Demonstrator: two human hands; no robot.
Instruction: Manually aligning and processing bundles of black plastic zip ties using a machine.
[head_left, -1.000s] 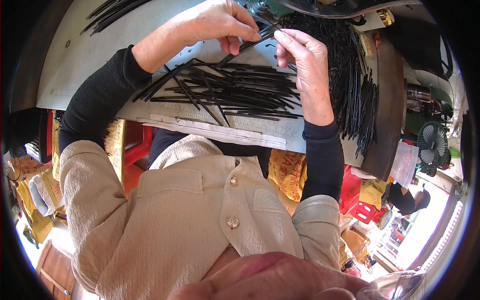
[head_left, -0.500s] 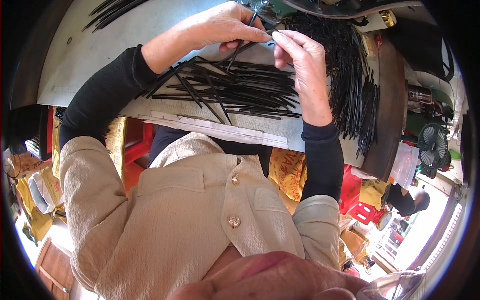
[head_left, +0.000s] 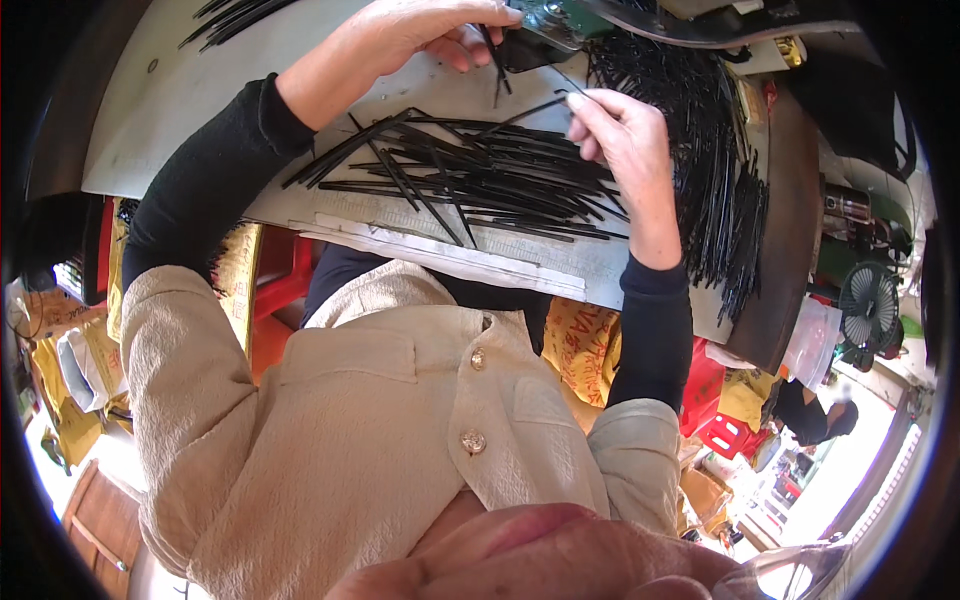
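Note:
My left hand (head_left: 425, 30) is near the top of the view, its fingers pinched on a thin black stick (head_left: 495, 62) that points down toward the table. My right hand (head_left: 625, 140) is just to its right, thumb and forefinger closed on another black stick (head_left: 535, 108) that slants down to the left. Below both hands a loose pile of black sticks (head_left: 470, 180) lies spread on the pale worktable (head_left: 200, 110). A dark machine part (head_left: 550, 20) sits right above my fingers.
A dense heap of black sticks (head_left: 700, 150) fills the table's right side. More black sticks (head_left: 230, 15) lie at the top left. A small fan (head_left: 868, 305) stands at the right. Red stools (head_left: 285, 270) and yellow bags (head_left: 580, 345) are under the table.
Both hands have moved apart: the left has risen toward the machine part with its stick, and the right has shifted right, drawing its stick away from the pile.

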